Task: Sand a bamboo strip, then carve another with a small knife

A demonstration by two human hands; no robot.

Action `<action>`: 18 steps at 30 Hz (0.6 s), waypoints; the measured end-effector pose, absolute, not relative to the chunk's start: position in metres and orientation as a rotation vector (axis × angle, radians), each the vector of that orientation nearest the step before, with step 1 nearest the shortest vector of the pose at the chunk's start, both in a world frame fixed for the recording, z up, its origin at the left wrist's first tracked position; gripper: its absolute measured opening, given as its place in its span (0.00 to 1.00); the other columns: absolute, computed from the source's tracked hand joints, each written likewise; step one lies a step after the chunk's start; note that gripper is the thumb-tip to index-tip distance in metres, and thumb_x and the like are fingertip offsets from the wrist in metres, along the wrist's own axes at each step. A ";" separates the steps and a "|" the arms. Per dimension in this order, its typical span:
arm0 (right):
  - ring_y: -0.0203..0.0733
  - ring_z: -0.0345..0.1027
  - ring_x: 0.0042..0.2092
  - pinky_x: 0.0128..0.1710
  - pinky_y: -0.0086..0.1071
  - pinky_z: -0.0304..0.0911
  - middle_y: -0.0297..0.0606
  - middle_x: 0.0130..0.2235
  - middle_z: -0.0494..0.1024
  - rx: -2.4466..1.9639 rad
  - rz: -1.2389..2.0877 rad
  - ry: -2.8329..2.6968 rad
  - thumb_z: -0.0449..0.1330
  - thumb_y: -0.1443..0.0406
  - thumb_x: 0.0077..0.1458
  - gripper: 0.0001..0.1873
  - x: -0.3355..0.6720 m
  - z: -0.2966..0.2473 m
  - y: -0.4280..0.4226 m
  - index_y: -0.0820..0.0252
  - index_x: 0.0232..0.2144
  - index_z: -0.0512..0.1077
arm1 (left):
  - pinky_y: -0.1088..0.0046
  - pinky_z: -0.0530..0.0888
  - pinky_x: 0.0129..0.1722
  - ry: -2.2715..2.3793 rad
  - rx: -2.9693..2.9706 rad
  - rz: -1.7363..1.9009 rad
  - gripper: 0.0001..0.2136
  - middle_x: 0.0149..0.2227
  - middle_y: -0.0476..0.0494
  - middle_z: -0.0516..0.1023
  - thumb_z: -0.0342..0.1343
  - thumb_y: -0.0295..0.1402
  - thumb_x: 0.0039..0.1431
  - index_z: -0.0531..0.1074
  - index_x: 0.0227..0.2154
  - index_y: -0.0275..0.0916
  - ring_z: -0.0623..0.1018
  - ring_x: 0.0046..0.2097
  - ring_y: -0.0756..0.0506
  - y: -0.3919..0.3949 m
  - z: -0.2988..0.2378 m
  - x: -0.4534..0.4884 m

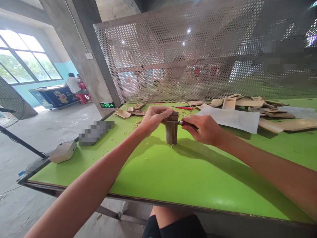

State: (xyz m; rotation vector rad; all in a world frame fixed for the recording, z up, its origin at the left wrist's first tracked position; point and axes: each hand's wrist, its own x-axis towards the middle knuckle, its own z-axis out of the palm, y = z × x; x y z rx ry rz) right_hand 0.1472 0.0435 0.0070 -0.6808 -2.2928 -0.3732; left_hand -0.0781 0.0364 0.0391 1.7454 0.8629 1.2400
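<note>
A brown piece of bamboo or wood (171,135) stands upright on the green table (158,177). My left hand (156,119) is closed on its top end, thumb uppermost. From the right, my right hand (205,129) grips a carving knife (184,123) by its dark red handle. The thin blade lies across the near face of the piece, just below my left fingers; whether it cuts into the surface I cannot tell. Small pale shavings are scattered round the foot of the piece.
Behind my hands lies a red-handled tool (184,107). White paper (230,118) and a pile of bamboo pieces (247,103) are at the back right. More curved pieces (123,113) lie back left. A white box (63,152) sits near the left edge. Perforated metal panel (173,53) rises behind.
</note>
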 end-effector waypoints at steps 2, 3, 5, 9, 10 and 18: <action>0.40 0.70 0.32 0.31 0.32 0.56 0.41 0.33 0.80 -0.666 -0.374 -2.299 0.52 0.58 0.64 0.15 0.148 0.010 0.044 0.61 0.38 0.75 | 0.72 0.75 0.33 0.876 1.742 1.243 0.17 0.33 0.40 0.82 0.64 0.46 0.52 0.82 0.34 0.34 0.80 0.34 0.46 0.036 0.040 -0.077; 0.41 0.70 0.32 0.31 0.32 0.56 0.41 0.34 0.80 -0.666 -0.387 -2.298 0.52 0.58 0.64 0.15 0.149 0.010 0.044 0.61 0.39 0.75 | 0.72 0.75 0.33 0.877 1.742 1.242 0.18 0.33 0.40 0.82 0.63 0.46 0.52 0.82 0.34 0.34 0.79 0.34 0.46 0.035 0.040 -0.077; 0.41 0.71 0.33 0.31 0.32 0.56 0.42 0.35 0.81 -0.671 -0.414 -2.287 0.52 0.58 0.64 0.15 0.150 0.011 0.044 0.61 0.41 0.75 | 0.72 0.75 0.33 0.873 1.744 1.241 0.17 0.33 0.40 0.82 0.64 0.46 0.52 0.82 0.34 0.34 0.79 0.34 0.46 0.035 0.040 -0.077; 0.40 0.70 0.30 0.29 0.32 0.55 0.40 0.33 0.80 -0.647 -0.415 -2.396 0.53 0.59 0.64 0.14 0.150 0.006 0.041 0.61 0.40 0.76 | 0.72 0.74 0.32 0.864 1.746 1.249 0.18 0.32 0.40 0.82 0.64 0.46 0.52 0.82 0.34 0.34 0.79 0.32 0.47 0.037 0.039 -0.078; 0.40 0.69 0.30 0.29 0.32 0.54 0.40 0.32 0.80 -0.651 -0.422 -2.422 0.53 0.60 0.64 0.14 0.149 0.005 0.041 0.60 0.40 0.76 | 0.72 0.75 0.33 0.859 1.741 1.251 0.18 0.32 0.40 0.82 0.64 0.46 0.52 0.82 0.34 0.34 0.78 0.32 0.47 0.038 0.038 -0.079; 0.42 0.72 0.33 0.32 0.33 0.59 0.43 0.36 0.81 -0.671 -0.363 -2.288 0.53 0.59 0.63 0.15 0.149 0.010 0.044 0.60 0.39 0.76 | 0.73 0.74 0.33 0.863 1.754 1.243 0.19 0.34 0.40 0.82 0.63 0.47 0.52 0.81 0.36 0.34 0.79 0.34 0.46 0.042 0.037 -0.081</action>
